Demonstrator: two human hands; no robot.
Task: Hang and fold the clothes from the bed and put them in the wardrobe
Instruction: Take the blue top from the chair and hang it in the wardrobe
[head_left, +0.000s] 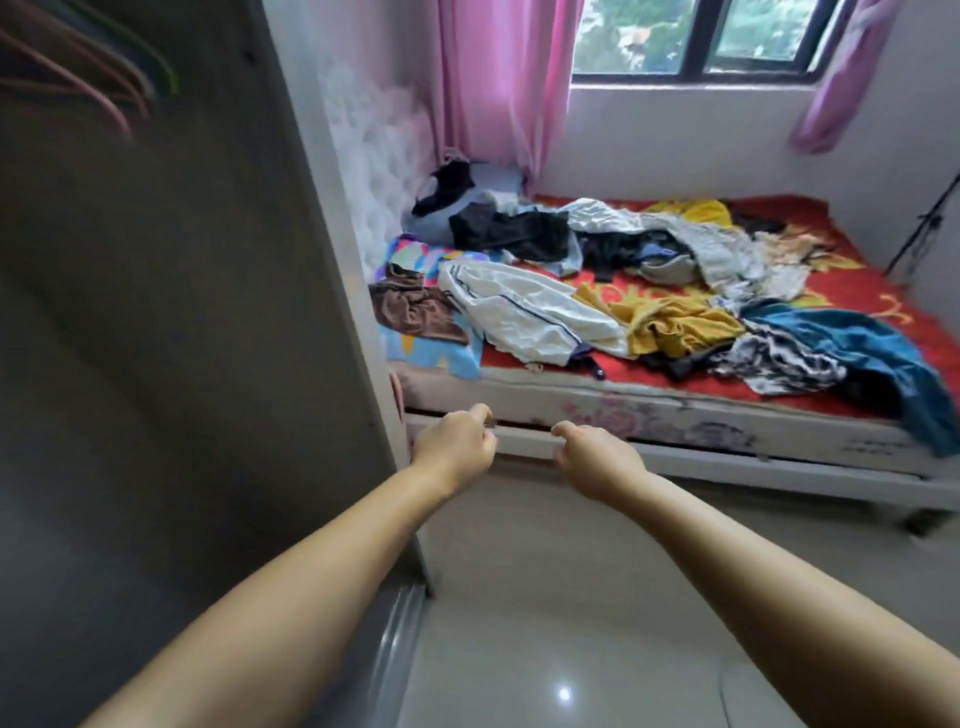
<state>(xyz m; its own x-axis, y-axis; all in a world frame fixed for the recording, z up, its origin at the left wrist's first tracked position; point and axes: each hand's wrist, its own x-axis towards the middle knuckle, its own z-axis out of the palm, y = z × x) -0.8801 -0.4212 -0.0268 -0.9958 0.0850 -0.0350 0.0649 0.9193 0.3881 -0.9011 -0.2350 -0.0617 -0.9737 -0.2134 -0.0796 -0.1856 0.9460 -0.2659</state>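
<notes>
Both hands were extended toward the bed (675, 421), the left hand (454, 447) and right hand (597, 457) loosely curled, each grip holding nothing. The clothes (649, 280) lay heaped on the red bedsheet (841, 244). The wardrobe (182, 312) stood at left, hangers (88, 67) inside. Pink curtains (498, 88) flanked the window (701, 36). No legible writing.
</notes>
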